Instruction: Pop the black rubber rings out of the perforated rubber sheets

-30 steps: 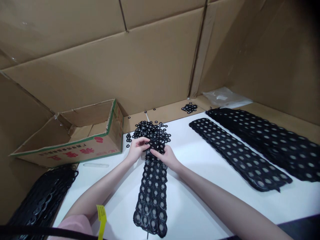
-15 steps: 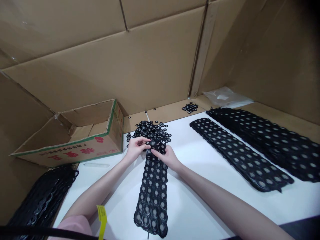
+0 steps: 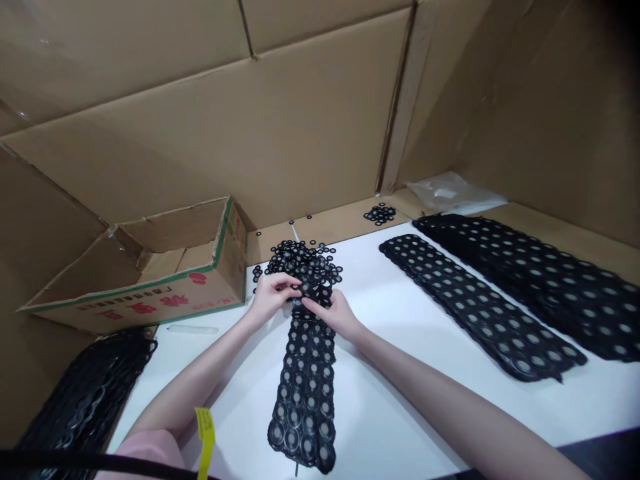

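Note:
A long black rubber sheet [image 3: 303, 400] with rows of round, pale-centred discs lies lengthwise in front of me. At its far end, my left hand [image 3: 273, 297] has thumb and fingers closed on the left edge. From the other side my right hand [image 3: 340, 315] grips the same end, its thumb on top and the other fingers mostly hidden. The fingertips of both hands almost meet there. Just beyond them is a heap of small black rings [image 3: 295, 257], and a few lie loose around it.
An open cardboard box [image 3: 165, 303] stands at the left, behind a stack of black sheets [image 3: 85, 393]. More disc-patterned sheets [image 3: 480, 307] lie at the right. A smaller ring pile [image 3: 380, 214] and a plastic bag [image 3: 455, 193] sit by the cardboard wall [image 3: 325, 127].
Very little differs. Both hands stay at the sheet's far end with only slight finger movement, and the view has shifted slightly.

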The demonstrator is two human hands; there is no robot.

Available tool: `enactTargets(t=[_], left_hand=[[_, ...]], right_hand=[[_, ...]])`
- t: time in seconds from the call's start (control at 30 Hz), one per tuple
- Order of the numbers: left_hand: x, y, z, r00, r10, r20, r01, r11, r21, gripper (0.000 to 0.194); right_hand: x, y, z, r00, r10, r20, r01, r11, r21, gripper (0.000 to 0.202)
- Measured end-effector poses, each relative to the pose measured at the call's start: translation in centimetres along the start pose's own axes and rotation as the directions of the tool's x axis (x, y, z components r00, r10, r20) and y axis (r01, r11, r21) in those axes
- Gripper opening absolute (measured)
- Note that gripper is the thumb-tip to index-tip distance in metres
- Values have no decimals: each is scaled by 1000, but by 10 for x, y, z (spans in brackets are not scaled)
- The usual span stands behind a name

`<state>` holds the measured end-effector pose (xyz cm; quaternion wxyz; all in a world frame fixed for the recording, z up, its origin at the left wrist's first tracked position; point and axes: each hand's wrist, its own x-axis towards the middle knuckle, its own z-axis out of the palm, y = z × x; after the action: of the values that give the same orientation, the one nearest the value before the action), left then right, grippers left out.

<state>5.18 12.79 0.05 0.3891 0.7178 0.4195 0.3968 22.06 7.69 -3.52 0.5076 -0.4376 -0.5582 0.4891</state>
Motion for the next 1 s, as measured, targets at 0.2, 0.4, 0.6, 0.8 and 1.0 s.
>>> enactTargets(t=[0.2,0.4,0.6,0.8,1.0], left_hand=[[4,13,-13,974,176,144,-196,971,139,16],[9,14,-14,986,98,135,-116,985,127,5],[15,13,-11,987,96,129,-121,972,203,10],[33,21,-39,996,86,25,-88,992,86,12],[37,30,-54,996,83,19,-84,991,102,14]], right_hand=[[-1,-1,1,1000,-10,10,10,1000,1,30],[-2,-1,2,1000,9,12,-9,1000,-9,29],[-1,-1,2,1000,10,12,-10,1000,-12,28],[-2,3,2,999,19,42,-19,1000,-12,28],[-3,1,1,996,93,14,-93,996,-2,31]])
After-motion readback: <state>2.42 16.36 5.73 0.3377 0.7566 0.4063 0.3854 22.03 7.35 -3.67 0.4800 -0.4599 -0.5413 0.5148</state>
